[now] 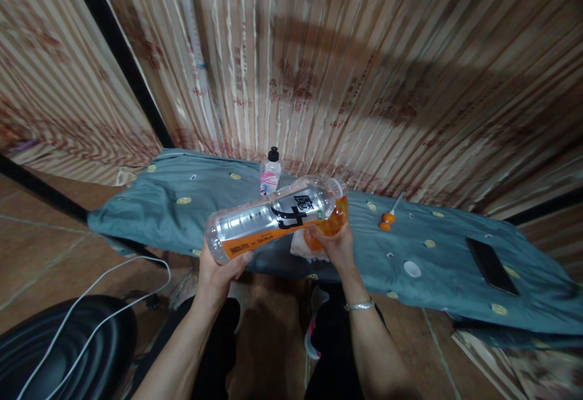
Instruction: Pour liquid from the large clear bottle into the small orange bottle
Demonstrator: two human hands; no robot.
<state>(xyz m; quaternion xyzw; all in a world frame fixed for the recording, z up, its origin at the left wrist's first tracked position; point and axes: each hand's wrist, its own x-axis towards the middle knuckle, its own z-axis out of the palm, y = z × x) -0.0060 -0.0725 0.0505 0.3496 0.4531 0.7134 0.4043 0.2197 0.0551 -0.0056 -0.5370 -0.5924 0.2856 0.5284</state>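
My left hand [218,272] grips the base end of a large clear plastic bottle [268,221] with an orange-and-white label, tipped almost flat with its mouth to the right. Its neck meets a small orange translucent vessel [330,224] held in my right hand [334,247]. The hands are above the near edge of a low surface draped in teal cloth [182,206]. A pink cloth [303,247] lies under the orange vessel.
On the teal cloth stand a small pink-labelled bottle with a black cap [271,172], an orange nozzle piece [387,221], a white cap [412,268] and a black phone [492,264]. A striped curtain hangs behind. A black stool [59,351] with a white cable [113,278] is at lower left.
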